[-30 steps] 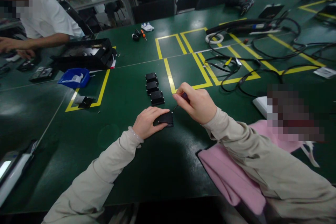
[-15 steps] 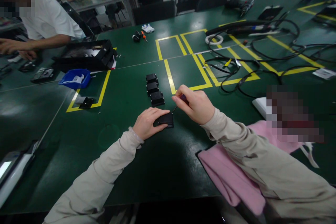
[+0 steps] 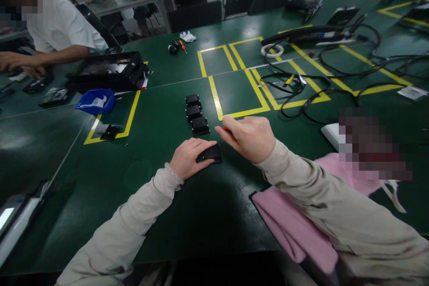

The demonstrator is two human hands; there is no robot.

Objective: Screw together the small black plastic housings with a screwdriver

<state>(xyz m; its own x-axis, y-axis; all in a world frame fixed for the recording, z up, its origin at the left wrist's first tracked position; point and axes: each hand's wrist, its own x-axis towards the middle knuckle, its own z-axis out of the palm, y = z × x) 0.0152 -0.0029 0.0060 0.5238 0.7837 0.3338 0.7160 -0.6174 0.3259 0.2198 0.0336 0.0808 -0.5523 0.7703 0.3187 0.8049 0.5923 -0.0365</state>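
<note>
My left hand (image 3: 191,157) grips a small black box (image 3: 210,154) on the green table, thumb along the near side and fingers over the top. Just right of it, my right hand (image 3: 250,136) is closed around a screwdriver, whose handle is now mostly covered by the fingers. Its thin shaft (image 3: 220,144) meets the box's far right corner. Beyond the hands, three similar black boxes (image 3: 200,124) stand in a row, with small shiny screws at their corners.
Left of the boxes are a blue bin (image 3: 95,102) and a black tray (image 3: 110,71), near a co-worker's arm. Black cables (image 3: 301,80) lie over yellow tape outlines at right. A pink cloth (image 3: 295,228) lies under my right forearm. An orange-handled tool (image 3: 182,45) lies farther back.
My right hand has turned over the screwdriver, its knuckles rolling so that the handle is hidden. My left hand and the box stay in place.
</note>
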